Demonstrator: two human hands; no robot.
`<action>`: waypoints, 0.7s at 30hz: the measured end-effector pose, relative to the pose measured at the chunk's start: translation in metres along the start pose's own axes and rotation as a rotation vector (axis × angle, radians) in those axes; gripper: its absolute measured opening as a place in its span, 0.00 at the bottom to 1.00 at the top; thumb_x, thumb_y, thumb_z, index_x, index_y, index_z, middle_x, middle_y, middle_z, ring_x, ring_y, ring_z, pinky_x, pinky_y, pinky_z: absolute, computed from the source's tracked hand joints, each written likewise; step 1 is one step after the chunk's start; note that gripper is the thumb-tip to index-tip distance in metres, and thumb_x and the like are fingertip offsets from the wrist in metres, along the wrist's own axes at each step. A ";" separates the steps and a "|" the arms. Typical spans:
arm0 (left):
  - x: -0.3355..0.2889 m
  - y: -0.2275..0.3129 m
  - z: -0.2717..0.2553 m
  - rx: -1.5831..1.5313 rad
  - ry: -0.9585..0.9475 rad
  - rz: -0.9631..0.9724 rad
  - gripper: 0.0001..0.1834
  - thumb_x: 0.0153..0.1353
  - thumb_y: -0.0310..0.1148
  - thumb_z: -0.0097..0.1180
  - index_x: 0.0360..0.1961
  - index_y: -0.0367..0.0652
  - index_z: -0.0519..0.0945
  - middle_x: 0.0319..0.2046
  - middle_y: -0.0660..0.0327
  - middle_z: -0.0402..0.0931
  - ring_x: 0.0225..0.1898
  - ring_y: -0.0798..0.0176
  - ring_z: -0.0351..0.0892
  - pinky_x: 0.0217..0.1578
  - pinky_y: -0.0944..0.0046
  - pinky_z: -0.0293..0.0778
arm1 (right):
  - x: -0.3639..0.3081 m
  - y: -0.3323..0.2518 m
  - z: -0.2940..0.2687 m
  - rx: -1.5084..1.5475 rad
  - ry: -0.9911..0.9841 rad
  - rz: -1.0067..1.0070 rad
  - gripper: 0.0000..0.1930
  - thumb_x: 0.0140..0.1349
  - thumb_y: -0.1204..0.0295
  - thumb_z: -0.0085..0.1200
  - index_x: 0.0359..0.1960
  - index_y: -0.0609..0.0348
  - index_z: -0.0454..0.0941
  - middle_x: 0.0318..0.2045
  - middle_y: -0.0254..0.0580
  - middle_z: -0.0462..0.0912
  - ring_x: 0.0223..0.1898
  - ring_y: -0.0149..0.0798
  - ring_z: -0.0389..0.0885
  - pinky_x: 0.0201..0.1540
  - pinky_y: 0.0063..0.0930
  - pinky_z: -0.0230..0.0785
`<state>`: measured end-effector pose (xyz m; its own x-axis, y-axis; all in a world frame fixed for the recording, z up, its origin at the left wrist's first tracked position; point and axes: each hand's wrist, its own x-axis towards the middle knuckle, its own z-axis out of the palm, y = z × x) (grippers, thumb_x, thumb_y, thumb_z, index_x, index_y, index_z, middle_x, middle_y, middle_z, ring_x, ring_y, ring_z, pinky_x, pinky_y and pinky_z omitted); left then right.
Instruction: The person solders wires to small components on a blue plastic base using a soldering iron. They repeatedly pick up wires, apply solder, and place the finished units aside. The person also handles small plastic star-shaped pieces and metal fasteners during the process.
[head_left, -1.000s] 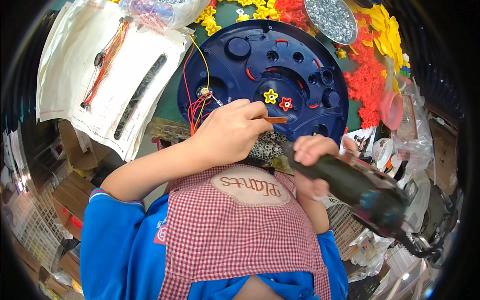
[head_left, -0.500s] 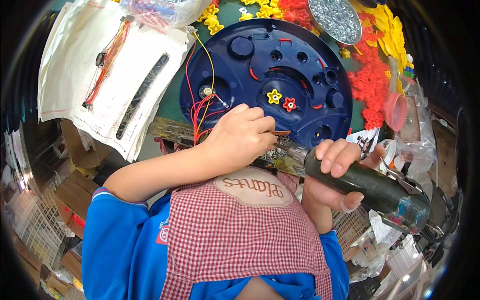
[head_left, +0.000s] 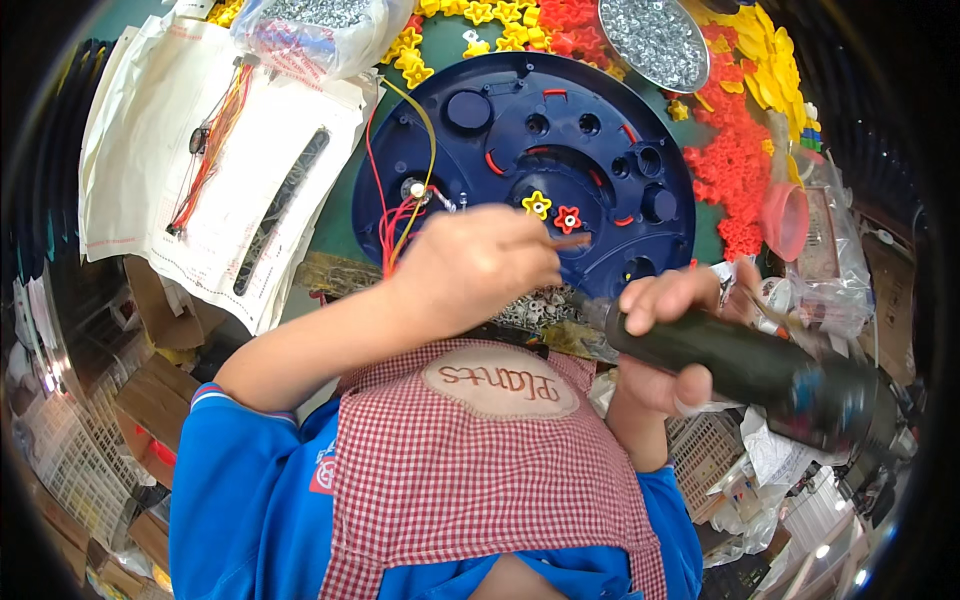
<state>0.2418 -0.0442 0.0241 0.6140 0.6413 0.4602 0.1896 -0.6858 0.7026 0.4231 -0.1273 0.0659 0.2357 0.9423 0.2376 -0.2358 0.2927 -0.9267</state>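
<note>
My left hand (head_left: 470, 265), smeared by motion, is closed in a pinch on a thin brown strip (head_left: 575, 240) over the near edge of a round dark blue plastic shell (head_left: 425, 135). My right hand (head_left: 660, 335) wraps around a dark electric screwdriver (head_left: 745, 365), whose tip end points left toward small metal screws (head_left: 548, 308) at the table's near edge. A yellow star piece (head_left: 536, 206) and a red star piece (head_left: 568, 220) sit in the shell, just beyond my left fingers. Red wires (head_left: 396, 222) run from the shell's left part, partly behind my left hand.
White paper sheets (head_left: 130, 150) on the left carry a wire bundle (head_left: 215, 150) and a black strip (head_left: 285, 210). A bag of small clear parts (head_left: 315, 35) and a metal bowl of screws (head_left: 655, 40) stand at the back. Red pieces (head_left: 735, 180) lie right of the shell.
My left hand has lifted slightly with the brown strip, away from the screwdriver's tip. The screwdriver has swung slightly downward in my right hand. The whole view has shifted a little.
</note>
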 end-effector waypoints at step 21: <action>0.027 -0.039 0.007 0.307 -0.346 0.097 0.03 0.46 0.26 0.59 0.24 0.39 0.81 0.31 0.62 0.78 0.35 0.60 0.78 0.37 0.63 0.78 | 0.007 -0.015 -0.016 -0.119 0.083 0.329 0.52 0.51 0.60 0.65 0.72 0.71 0.47 0.44 0.57 0.78 0.33 0.33 0.79 0.38 0.23 0.73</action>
<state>0.2563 -0.0029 0.0049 0.8495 0.4527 0.2709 0.3047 -0.8402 0.4486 0.4434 -0.1281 0.0764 0.2424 0.9651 -0.0988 -0.2016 -0.0495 -0.9782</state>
